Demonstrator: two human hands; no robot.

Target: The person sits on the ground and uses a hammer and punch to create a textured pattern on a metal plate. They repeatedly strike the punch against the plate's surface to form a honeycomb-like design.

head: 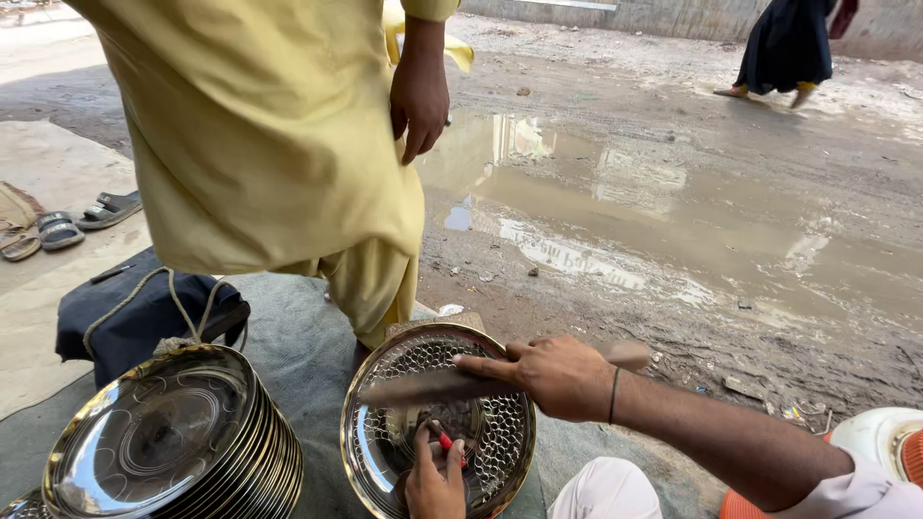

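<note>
Two hands work one patterned plate at 6 o'clock, propped upright for reach. Right hand clamps a blurred hammer across it; left hand pinches a red-handled tool against its face. Plate stack at 8 o'clock, bystander at 11.

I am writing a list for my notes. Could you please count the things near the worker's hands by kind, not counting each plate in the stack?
Patterned metal plate being worked on: 1
Wooden tool, blurred, in the right hand: 1
Small red-handled tool in the left hand: 1
Stack of metal plates: 1
Dark bag with rope: 1
Sandals: 2
Total: 7
</note>
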